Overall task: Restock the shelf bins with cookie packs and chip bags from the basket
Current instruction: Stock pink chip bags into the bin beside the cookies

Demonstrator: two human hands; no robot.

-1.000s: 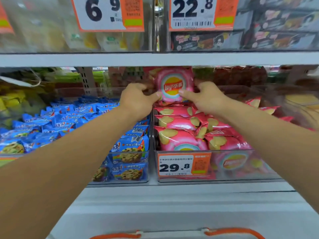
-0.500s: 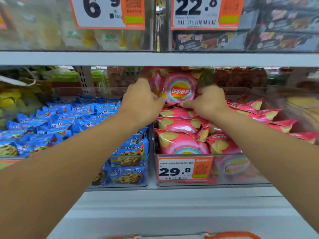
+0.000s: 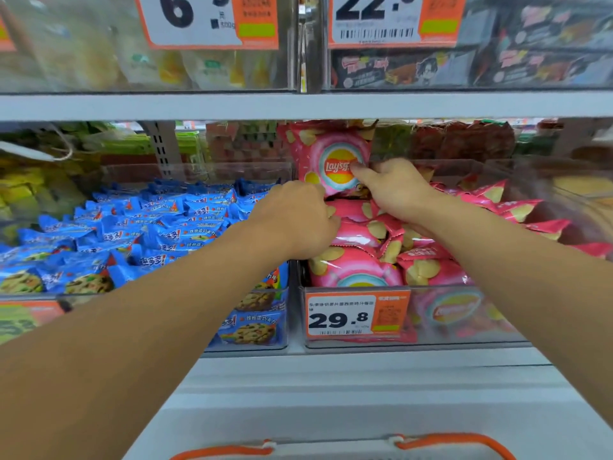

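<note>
Both hands stand a pink glossy Lay's chip bag [image 3: 331,161] upright at the far end of the right clear plastic bin [image 3: 464,322] so its logo faces out, right hand [image 3: 394,190] fingers pinching its edge, left hand [image 3: 298,220] fingers curled at its bottom corner, grip unclear.

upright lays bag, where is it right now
The upright bag stands at the back of the pink chip bin, right of the blue cookie packs, with both hands at it.
</note>
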